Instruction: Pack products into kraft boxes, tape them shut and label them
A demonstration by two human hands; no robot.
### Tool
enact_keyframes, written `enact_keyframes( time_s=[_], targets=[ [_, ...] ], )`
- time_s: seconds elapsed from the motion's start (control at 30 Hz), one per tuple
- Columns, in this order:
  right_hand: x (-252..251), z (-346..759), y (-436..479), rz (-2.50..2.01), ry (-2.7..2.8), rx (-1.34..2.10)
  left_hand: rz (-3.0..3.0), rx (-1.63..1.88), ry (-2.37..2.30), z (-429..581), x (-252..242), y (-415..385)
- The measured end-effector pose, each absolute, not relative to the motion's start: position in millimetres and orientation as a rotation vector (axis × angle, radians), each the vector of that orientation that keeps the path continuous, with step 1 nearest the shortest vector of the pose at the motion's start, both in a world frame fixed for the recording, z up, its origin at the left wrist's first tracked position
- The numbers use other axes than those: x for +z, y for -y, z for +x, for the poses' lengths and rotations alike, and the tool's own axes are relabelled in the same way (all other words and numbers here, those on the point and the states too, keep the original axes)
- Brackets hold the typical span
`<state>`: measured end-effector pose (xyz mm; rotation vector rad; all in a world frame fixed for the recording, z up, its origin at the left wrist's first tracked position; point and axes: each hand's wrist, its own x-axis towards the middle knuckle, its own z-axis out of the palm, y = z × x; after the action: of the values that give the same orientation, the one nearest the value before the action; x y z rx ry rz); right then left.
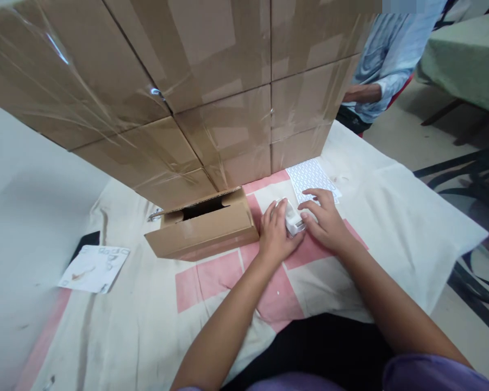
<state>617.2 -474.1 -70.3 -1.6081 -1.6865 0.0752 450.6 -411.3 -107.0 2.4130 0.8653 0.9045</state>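
Both hands meet on a small white object (293, 220): the left hand (276, 234) cups it, the right hand (325, 220) touches it, beside a small cardboard box (206, 228) on the cloth (391, 217).

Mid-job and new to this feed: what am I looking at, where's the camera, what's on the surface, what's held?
No machine here: one camera on a person's head looks down at their own bare hands. The left hand has its grip around a small white item; the right hand lies open, fingertips against it. Under them is a cloth with pink patches. Nearby: an open cardboard box, a wall of taped cartons behind, a sheet of white labels, a printed sheet far left. The blue sleeve top right is another person's.
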Motion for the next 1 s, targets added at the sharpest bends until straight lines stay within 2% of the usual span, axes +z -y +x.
enact_keyframes(
  time_s=[0.23,0.37,0.67,1.0],
  targets=[
    [-77.7,613.0,468.5,-1.656,1.142,0.789,2.406,0.875,-0.878,449.7,-103.8,410.3],
    [-73.0,605.0,470.2,-1.589,0.971,0.978,2.408,0.881,-0.857,449.3,-105.3,409.9],
    [-69.5,598.5,470.1,-1.429,0.965,0.930,2.450,0.871,-0.921,448.4,-110.9,411.5],
    [-56.1,578.2,504.3,-1.711,1.301,0.484,2.482,1.127,-0.957,450.9,-112.4,415.9]
  ],
)
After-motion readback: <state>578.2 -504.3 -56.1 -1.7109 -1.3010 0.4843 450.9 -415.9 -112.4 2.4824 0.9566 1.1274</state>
